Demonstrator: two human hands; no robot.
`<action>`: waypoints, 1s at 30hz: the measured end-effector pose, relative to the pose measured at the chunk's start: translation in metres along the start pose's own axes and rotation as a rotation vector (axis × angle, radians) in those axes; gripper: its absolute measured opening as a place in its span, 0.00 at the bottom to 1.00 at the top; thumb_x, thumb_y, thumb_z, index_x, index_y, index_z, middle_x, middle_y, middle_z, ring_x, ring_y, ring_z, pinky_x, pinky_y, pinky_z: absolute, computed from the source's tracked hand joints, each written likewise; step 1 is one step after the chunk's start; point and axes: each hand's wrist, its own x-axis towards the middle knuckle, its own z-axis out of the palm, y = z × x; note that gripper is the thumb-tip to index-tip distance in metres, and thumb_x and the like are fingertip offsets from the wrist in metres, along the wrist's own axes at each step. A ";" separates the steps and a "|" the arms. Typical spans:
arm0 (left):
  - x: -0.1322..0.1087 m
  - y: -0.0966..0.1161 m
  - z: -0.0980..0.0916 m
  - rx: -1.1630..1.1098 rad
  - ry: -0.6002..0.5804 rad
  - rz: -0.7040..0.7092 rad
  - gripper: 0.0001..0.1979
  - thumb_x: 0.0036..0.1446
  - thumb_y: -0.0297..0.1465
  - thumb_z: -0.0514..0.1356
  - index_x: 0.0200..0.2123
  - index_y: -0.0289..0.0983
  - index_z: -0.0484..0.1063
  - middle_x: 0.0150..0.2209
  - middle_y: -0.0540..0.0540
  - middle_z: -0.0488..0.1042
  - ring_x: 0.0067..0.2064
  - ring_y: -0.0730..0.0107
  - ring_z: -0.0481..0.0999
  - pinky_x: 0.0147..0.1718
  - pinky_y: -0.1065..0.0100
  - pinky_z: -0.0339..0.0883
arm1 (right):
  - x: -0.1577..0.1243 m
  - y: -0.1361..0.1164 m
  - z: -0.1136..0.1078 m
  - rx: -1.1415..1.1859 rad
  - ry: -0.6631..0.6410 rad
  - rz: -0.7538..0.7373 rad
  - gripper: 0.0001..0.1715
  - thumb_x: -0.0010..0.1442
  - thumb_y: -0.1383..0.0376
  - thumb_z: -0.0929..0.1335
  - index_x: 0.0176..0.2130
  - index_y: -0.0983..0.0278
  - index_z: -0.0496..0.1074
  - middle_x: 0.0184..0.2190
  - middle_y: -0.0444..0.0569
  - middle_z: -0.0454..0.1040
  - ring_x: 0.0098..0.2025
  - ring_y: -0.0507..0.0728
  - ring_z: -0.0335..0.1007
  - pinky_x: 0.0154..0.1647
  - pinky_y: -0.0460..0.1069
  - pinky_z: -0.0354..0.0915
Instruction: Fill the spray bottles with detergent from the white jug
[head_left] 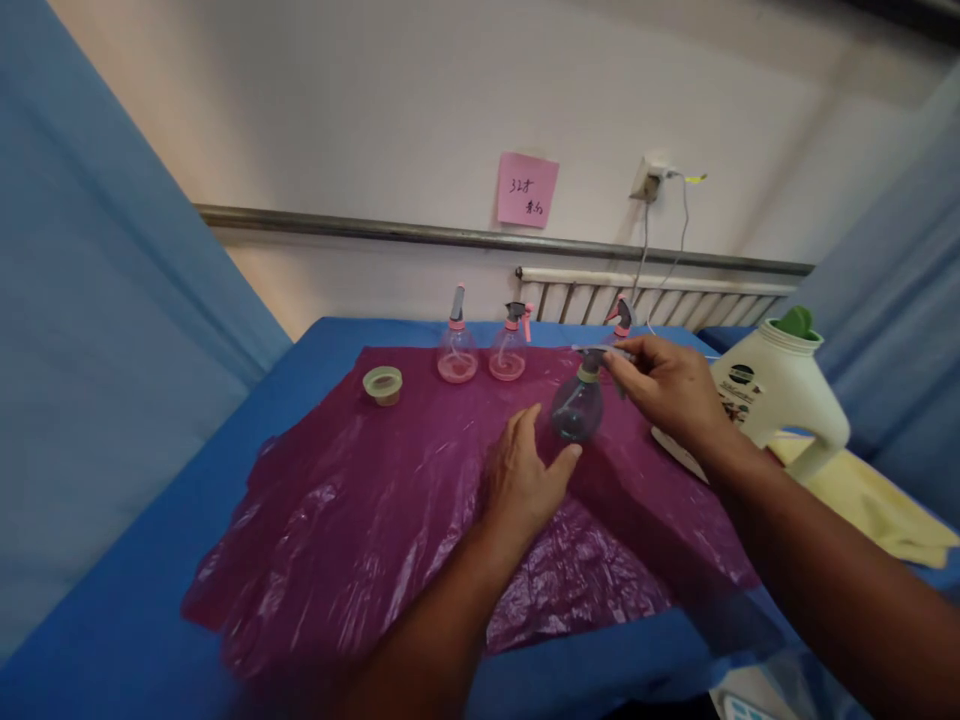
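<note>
Just right of the frame's centre we see a bluish spray bottle (576,408) standing upright on a purple plastic sheet (360,520) that covers the blue worktop (150,560). Our right hand (667,385) comes in from the right and pinches the bottle's trigger head. Our left hand (521,475) lies open just below and left of the bottle, its thumb tip at the base. Two pink bottles (457,352) stand behind, and a white jug (772,390) sits at the right.

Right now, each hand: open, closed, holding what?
Left hand: open, thumb by the round blue-tinted plastic spray bottle.
Right hand: closed on that bottle's grey trigger head.
</note>
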 end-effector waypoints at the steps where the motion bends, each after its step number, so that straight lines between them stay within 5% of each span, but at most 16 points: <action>1: 0.000 0.000 0.000 0.006 -0.021 -0.005 0.38 0.62 0.38 0.72 0.72 0.42 0.66 0.71 0.36 0.71 0.73 0.44 0.70 0.74 0.43 0.62 | -0.013 -0.006 -0.002 0.023 -0.002 0.005 0.20 0.68 0.47 0.72 0.44 0.58 0.85 0.30 0.47 0.84 0.29 0.60 0.77 0.33 0.53 0.67; 7: -0.003 0.002 0.003 0.006 -0.123 0.000 0.47 0.56 0.38 0.77 0.74 0.40 0.63 0.73 0.33 0.69 0.74 0.40 0.69 0.73 0.42 0.63 | -0.058 -0.027 -0.003 0.073 0.013 0.012 0.18 0.69 0.47 0.72 0.44 0.55 0.85 0.30 0.46 0.84 0.27 0.59 0.77 0.32 0.53 0.70; 17: -0.003 -0.006 0.009 0.025 -0.133 0.061 0.40 0.59 0.39 0.75 0.71 0.43 0.64 0.68 0.37 0.73 0.70 0.45 0.73 0.70 0.46 0.66 | -0.069 -0.038 0.002 0.230 -0.014 0.075 0.16 0.69 0.49 0.74 0.45 0.56 0.84 0.29 0.45 0.83 0.27 0.58 0.77 0.32 0.52 0.72; 21: -0.001 -0.002 0.007 -0.005 -0.088 0.041 0.33 0.59 0.33 0.74 0.65 0.44 0.69 0.63 0.39 0.77 0.65 0.48 0.77 0.64 0.50 0.70 | -0.067 -0.035 -0.004 0.236 -0.082 0.032 0.18 0.71 0.48 0.72 0.48 0.56 0.84 0.31 0.46 0.84 0.29 0.59 0.79 0.35 0.53 0.74; 26: 0.002 -0.005 0.008 -0.023 -0.140 0.010 0.38 0.57 0.32 0.74 0.68 0.46 0.67 0.66 0.40 0.76 0.68 0.46 0.75 0.67 0.47 0.68 | -0.057 -0.020 -0.004 0.183 -0.107 -0.046 0.18 0.73 0.48 0.70 0.52 0.54 0.83 0.39 0.49 0.87 0.37 0.62 0.83 0.44 0.56 0.77; 30: 0.002 -0.008 0.010 -0.037 -0.143 0.012 0.40 0.57 0.33 0.73 0.71 0.47 0.65 0.69 0.40 0.74 0.70 0.46 0.73 0.71 0.46 0.65 | -0.052 0.001 0.009 0.249 -0.003 0.059 0.23 0.71 0.48 0.72 0.57 0.56 0.79 0.48 0.53 0.86 0.45 0.64 0.84 0.49 0.59 0.78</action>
